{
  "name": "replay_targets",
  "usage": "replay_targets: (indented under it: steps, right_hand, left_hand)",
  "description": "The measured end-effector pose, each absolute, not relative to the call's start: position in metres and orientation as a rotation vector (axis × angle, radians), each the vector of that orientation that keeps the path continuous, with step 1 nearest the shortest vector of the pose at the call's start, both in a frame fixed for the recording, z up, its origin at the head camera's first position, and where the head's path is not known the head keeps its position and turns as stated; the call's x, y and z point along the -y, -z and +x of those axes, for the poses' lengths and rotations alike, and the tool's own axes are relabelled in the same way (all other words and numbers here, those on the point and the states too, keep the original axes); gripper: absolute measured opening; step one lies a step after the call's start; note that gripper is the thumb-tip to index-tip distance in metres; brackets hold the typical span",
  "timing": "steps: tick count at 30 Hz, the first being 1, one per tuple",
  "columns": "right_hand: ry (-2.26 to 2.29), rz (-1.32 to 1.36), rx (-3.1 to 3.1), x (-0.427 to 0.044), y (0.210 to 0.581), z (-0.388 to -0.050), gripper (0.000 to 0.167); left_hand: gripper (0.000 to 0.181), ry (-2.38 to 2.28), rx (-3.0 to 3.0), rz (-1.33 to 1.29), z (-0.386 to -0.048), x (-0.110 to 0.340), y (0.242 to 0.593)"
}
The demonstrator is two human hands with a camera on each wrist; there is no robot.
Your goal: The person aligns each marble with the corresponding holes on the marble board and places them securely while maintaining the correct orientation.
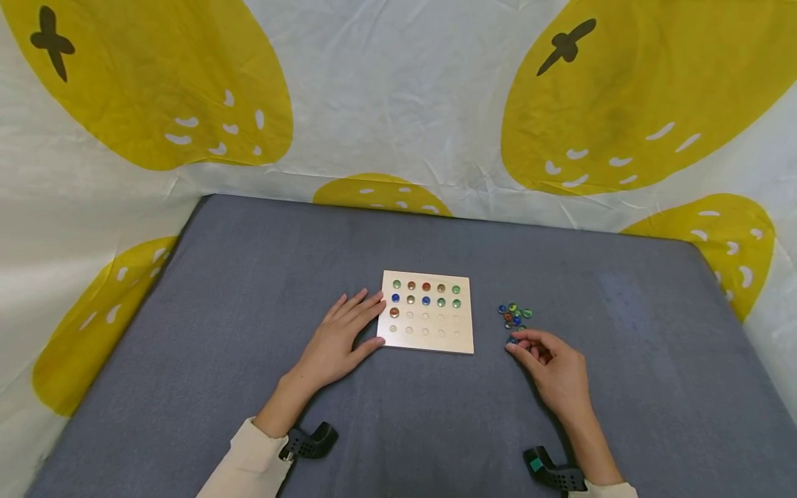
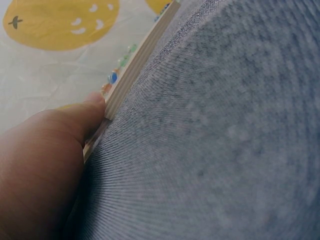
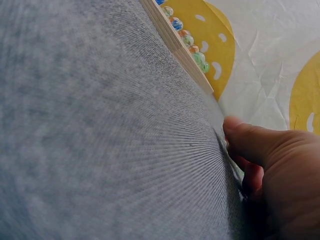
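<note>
A pale wooden board (image 1: 436,343) with rows of shallow round hollows lies on the grey cloth. Glass marbles in green, orange, brown and blue fill its two far rows, and an orange marble (image 1: 394,312) sits at the left of the third row. My left hand (image 1: 333,346) is spread at the board's left side, its fingertips and thumb touching that edge. To the right of the board, my right hand (image 1: 557,370) pinches a blue marble (image 1: 512,340) between thumb and forefinger. In the right wrist view that marble is hidden.
Just beyond my right fingertips lies a loose cluster of marbles (image 1: 517,321), blue, green and orange. The grey tabletop (image 1: 280,256) meets a white curtain (image 1: 398,83) with yellow shapes at its back and sides. Black wrist mounts (image 1: 314,441) sit on both wrists.
</note>
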State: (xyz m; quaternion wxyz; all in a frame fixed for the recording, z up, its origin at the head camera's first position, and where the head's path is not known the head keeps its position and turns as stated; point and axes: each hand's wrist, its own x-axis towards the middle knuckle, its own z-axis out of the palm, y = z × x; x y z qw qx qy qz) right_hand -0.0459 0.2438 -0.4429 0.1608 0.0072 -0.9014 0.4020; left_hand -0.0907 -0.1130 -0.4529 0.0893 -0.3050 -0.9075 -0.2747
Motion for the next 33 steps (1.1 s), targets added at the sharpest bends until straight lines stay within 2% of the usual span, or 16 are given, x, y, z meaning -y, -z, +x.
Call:
replay_targets:
  steps: [15,33]
  right_hand:
    - [-1.224,-0.132,2.562,-0.240,0.434,-0.045,0.016]
    - [-1.329,0.000,2.536,-0.209,0.410,-0.057,0.019]
  left_hand:
    - [0.058,0.802,2.705,-0.920,-0.092,0.112,0.449]
    - [0.058,0.819,2.706,-0.916,-0.091,0.113,0.452]
